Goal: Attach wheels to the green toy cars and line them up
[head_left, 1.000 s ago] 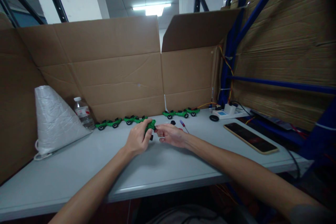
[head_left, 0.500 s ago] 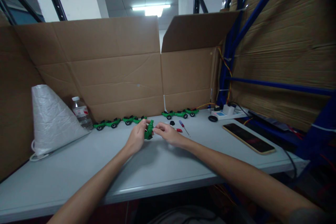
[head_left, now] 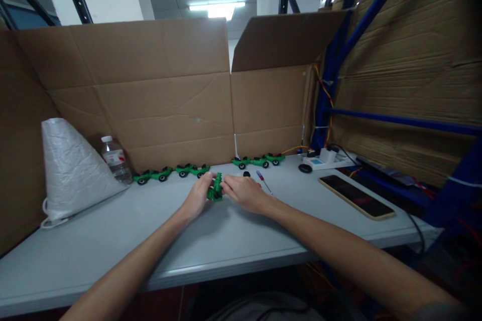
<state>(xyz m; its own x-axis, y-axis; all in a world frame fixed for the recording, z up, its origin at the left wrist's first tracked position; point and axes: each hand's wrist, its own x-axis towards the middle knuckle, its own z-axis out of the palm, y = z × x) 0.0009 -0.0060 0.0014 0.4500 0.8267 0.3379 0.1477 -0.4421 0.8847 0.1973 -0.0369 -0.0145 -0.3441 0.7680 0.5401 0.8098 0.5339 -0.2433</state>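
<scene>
A green toy piece with dark parts is held just above the table, between my two hands. My left hand grips it from the left. At its right side, the closed fingers of my right hand touch it or something small on it; what they pinch is too small to tell. Just beyond my right hand lie a small black round part and a screwdriver. A red item shows only slightly behind that hand.
Green toy cars stand along the cardboard wall, with more green cars right of centre. A bottle and white bag are left. A phone, black ring and power strip are right.
My right hand has moved slightly in against the green piece and now covers most of the red item. The green piece has turned a little.
</scene>
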